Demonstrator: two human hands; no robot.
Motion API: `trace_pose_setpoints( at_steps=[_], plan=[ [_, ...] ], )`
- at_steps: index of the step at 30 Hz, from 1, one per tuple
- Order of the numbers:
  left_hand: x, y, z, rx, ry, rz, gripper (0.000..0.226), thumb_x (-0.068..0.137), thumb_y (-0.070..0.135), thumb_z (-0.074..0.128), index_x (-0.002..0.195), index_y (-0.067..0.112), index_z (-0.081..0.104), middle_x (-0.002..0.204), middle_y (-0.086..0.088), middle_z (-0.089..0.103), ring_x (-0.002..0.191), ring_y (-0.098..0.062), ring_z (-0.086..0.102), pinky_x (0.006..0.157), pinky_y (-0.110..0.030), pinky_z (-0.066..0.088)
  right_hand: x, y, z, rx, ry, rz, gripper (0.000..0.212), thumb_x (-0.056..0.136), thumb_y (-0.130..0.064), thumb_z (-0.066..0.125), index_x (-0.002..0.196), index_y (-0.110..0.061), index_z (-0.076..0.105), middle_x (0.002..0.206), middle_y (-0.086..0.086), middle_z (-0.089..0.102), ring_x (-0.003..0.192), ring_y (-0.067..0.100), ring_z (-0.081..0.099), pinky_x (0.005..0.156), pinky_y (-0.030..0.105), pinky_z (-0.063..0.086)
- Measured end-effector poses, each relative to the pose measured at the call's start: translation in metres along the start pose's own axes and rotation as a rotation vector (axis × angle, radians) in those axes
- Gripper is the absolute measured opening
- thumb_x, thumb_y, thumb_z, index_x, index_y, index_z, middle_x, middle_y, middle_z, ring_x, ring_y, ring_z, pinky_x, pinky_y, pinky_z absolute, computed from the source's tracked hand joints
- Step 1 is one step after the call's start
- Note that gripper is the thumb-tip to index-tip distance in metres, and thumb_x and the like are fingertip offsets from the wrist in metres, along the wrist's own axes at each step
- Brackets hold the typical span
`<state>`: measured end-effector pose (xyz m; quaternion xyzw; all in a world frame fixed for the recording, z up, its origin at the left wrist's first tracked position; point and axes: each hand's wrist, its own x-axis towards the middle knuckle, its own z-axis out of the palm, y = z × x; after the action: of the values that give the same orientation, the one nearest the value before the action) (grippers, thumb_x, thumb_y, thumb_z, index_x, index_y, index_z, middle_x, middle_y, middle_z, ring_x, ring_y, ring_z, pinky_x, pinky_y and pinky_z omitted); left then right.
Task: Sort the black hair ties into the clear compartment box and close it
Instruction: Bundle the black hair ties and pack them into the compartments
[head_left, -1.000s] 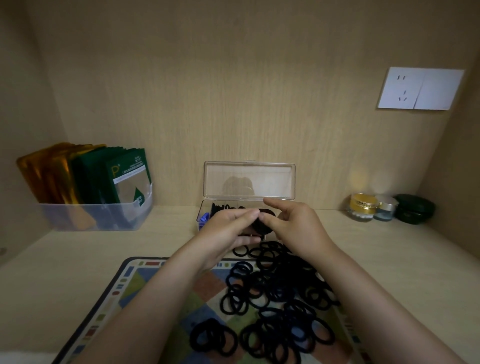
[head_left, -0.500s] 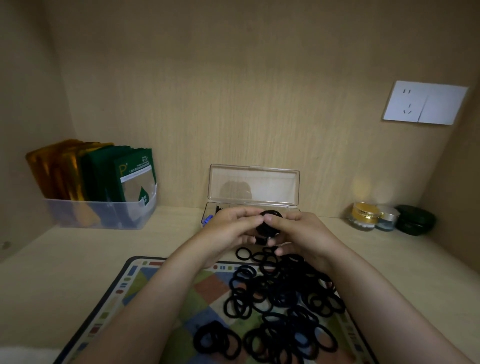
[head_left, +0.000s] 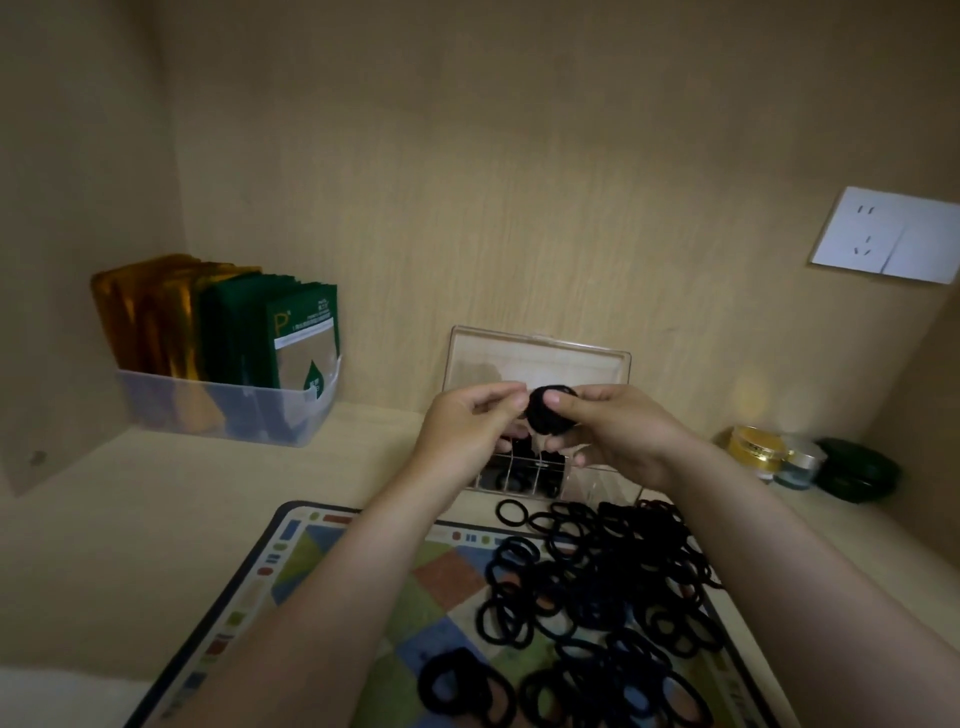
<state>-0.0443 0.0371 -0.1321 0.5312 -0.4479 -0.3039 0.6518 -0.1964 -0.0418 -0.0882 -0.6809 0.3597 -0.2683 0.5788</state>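
A small bunch of black hair ties (head_left: 545, 415) is held up between both hands, just above the clear compartment box (head_left: 587, 480). My right hand (head_left: 618, 436) grips the bunch with thumb and fingers. My left hand (head_left: 467, 431) pinches its left edge. The box stands open near the back wall, its lid (head_left: 540, 364) upright. Some compartments hold black ties; my hands hide part of the box. A large loose pile of black hair ties (head_left: 597, 597) lies on the patterned mat (head_left: 322, 571) in front.
A clear bin of gold and green packets (head_left: 223, 374) stands at the back left. Small jars (head_left: 769, 452) and a dark green case (head_left: 857, 467) sit at the back right. A white wall socket (head_left: 888, 236) is on the right wall. Wooden walls enclose the shelf.
Both hands have risen with the bunch of ties, so the open box's compartments now show below them. The view has shifted slightly.
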Motion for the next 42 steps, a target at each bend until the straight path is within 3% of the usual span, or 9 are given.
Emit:
trace_pose_setpoints(
  at_steps=[3, 6, 9, 13, 20, 29, 34, 38, 42],
  plan=[
    [0.001, -0.01, -0.003, 0.42, 0.058, 0.192, 0.027, 0.099, 0.029, 0.054, 0.124, 0.029, 0.066, 0.109, 0.013, 0.069, 0.095, 0.0, 0.063, 0.08, -0.016, 0.049, 0.02, -0.004, -0.011, -0.178, 0.155, 0.035, 0.029, 0.089, -0.024, 0.073, 0.104, 0.001, 0.069, 0.096, 0.018, 0.076, 0.067, 0.021, 0.069, 0.044, 0.023, 0.049],
    [0.003, -0.026, -0.008, 0.878, -0.025, 0.395, 0.035, 0.1, 0.027, 0.048, 0.134, 0.03, 0.058, 0.126, 0.012, 0.062, 0.119, -0.009, 0.051, 0.096, -0.023, 0.04, 0.035, 0.003, -0.018, -0.468, 0.241, 0.078, 0.024, 0.088, -0.027, 0.075, 0.098, -0.005, 0.07, 0.092, 0.014, 0.075, 0.062, 0.02, 0.068, 0.043, 0.022, 0.043],
    [0.008, -0.037, -0.009, 1.04, -0.084, 0.424, 0.04, 0.101, 0.032, 0.045, 0.14, 0.032, 0.049, 0.135, 0.01, 0.056, 0.13, -0.014, 0.04, 0.109, -0.032, 0.031, 0.048, 0.011, -0.017, -0.707, 0.251, 0.071, 0.022, 0.088, -0.034, 0.073, 0.094, -0.013, 0.075, 0.083, 0.011, 0.075, 0.058, 0.018, 0.064, 0.043, 0.022, 0.04],
    [0.013, -0.045, -0.01, 1.085, -0.102, 0.406, 0.044, 0.101, 0.041, 0.039, 0.145, 0.036, 0.042, 0.14, 0.011, 0.052, 0.133, -0.014, 0.037, 0.111, -0.032, 0.025, 0.059, 0.013, -0.009, -1.063, 0.292, 0.023, 0.025, 0.084, -0.047, 0.07, 0.086, -0.023, 0.078, 0.075, -0.003, 0.072, 0.071, 0.014, 0.066, 0.064, 0.029, 0.054],
    [0.013, -0.048, -0.01, 1.108, -0.087, 0.417, 0.042, 0.102, 0.044, 0.036, 0.141, 0.035, 0.047, 0.138, 0.012, 0.054, 0.131, -0.013, 0.039, 0.111, -0.03, 0.023, 0.066, 0.012, 0.016, -1.578, 0.302, 0.004, 0.022, 0.089, -0.04, 0.057, 0.082, -0.018, 0.056, 0.076, -0.003, 0.058, 0.074, 0.019, 0.061, 0.065, 0.026, 0.048],
    [0.012, -0.05, -0.01, 1.138, -0.078, 0.425, 0.042, 0.102, 0.046, 0.034, 0.14, 0.036, 0.049, 0.135, 0.015, 0.055, 0.128, -0.011, 0.04, 0.108, -0.028, 0.025, 0.063, 0.013, 0.002, -1.288, 0.123, 0.06, 0.029, 0.087, -0.041, 0.058, 0.07, -0.017, 0.059, 0.07, -0.001, 0.06, 0.066, 0.017, 0.058, 0.058, 0.026, 0.042],
    [0.012, -0.05, -0.009, 1.142, -0.079, 0.418, 0.041, 0.102, 0.045, 0.034, 0.139, 0.036, 0.05, 0.133, 0.015, 0.056, 0.127, -0.011, 0.041, 0.108, -0.029, 0.025, 0.057, 0.02, -0.005, -1.198, 0.279, -0.127, 0.027, 0.078, -0.042, 0.072, 0.098, -0.024, 0.065, 0.098, -0.004, 0.065, 0.087, 0.016, 0.06, 0.071, 0.029, 0.05],
    [0.011, -0.049, -0.009, 1.15, -0.084, 0.414, 0.042, 0.103, 0.045, 0.033, 0.14, 0.036, 0.049, 0.134, 0.015, 0.055, 0.128, -0.01, 0.039, 0.108, -0.027, 0.024, 0.057, 0.028, 0.005, -1.343, 0.308, -0.22, 0.008, 0.084, -0.029, 0.068, 0.089, -0.024, 0.073, 0.093, -0.004, 0.069, 0.087, 0.018, 0.065, 0.066, 0.027, 0.048],
    [0.009, -0.048, -0.01, 1.15, -0.09, 0.41, 0.041, 0.103, 0.044, 0.033, 0.14, 0.035, 0.05, 0.136, 0.016, 0.054, 0.129, -0.01, 0.038, 0.107, -0.026, 0.023, 0.061, 0.023, 0.009, -1.646, 0.148, -0.235, 0.018, 0.089, -0.024, 0.058, 0.097, -0.022, 0.074, 0.081, -0.002, 0.061, 0.084, 0.022, 0.062, 0.062, 0.026, 0.04]
  ],
)
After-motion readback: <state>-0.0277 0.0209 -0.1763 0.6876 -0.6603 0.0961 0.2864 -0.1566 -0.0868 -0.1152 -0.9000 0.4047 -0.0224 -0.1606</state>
